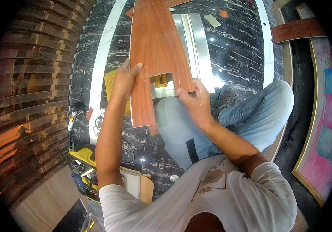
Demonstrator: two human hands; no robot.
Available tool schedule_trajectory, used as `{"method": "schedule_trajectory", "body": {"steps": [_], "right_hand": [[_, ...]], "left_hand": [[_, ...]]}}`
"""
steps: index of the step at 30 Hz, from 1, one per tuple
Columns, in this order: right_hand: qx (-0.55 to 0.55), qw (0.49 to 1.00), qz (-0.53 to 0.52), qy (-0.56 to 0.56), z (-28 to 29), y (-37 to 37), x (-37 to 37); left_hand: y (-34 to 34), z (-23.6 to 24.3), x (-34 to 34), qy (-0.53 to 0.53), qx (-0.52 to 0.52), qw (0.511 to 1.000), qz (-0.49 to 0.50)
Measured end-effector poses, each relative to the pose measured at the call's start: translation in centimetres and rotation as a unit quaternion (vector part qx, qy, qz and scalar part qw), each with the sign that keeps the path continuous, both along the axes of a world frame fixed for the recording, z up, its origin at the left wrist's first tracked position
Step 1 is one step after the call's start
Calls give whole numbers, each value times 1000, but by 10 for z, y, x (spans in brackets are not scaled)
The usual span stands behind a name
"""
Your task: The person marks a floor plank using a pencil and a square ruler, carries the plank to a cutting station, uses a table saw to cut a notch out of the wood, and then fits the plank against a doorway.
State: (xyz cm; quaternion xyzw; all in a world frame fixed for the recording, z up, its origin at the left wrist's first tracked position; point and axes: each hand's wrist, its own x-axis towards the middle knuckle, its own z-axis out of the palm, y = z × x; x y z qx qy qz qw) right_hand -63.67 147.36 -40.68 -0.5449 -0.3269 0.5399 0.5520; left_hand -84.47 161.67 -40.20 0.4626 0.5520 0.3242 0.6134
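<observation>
A long reddish-brown wood-look plank (152, 42) stretches away from me, with a rectangular notch cut into its near end. My left hand (126, 78) is closed on its left edge, thumb on top. At the shorter right corner beside the notch, my right hand (196, 101) grips the plank, thumb on the top face and fingers mostly hidden beneath. A small dark and red bit shows by those fingers, too little to name. Under the plank and to its right lies a silvery metal panel (204, 50). Through the notch I see a yellow piece (160, 81) on a metallic surface.
Small offcuts (223, 14) are scattered on the black veined floor (235, 34). A yellow-and-black tool bag (83, 154) and a cardboard piece (147, 188) sit at lower left. A slatted wall (34, 77) runs along the left; another plank piece (297, 30) and a framed picture (324, 127) are right.
</observation>
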Motion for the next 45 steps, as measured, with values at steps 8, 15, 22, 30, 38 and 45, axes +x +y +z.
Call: {"method": "schedule_trajectory", "body": {"steps": [8, 15, 22, 30, 38, 45], "right_hand": [[22, 989, -40, -143, -17, -6, -8], [59, 986, -33, -150, -26, -9, -3], [79, 974, 25, -211, -57, 4, 0], [-25, 923, -23, -383, -42, 26, 86], [35, 890, 43, -452, -18, 121, 66], [41, 886, 69, -456, -58, 203, 67]], "left_hand": [[-2, 11, 2, 7, -10, 1000, -5], [-9, 15, 8, 14, -8, 1000, 10], [-5, 16, 11, 1, 4, 1000, -4], [-10, 13, 7, 26, 1, 1000, 10], [-14, 11, 5, 13, 0, 1000, 23], [-33, -11, -7, 112, 85, 990, 33]]}}
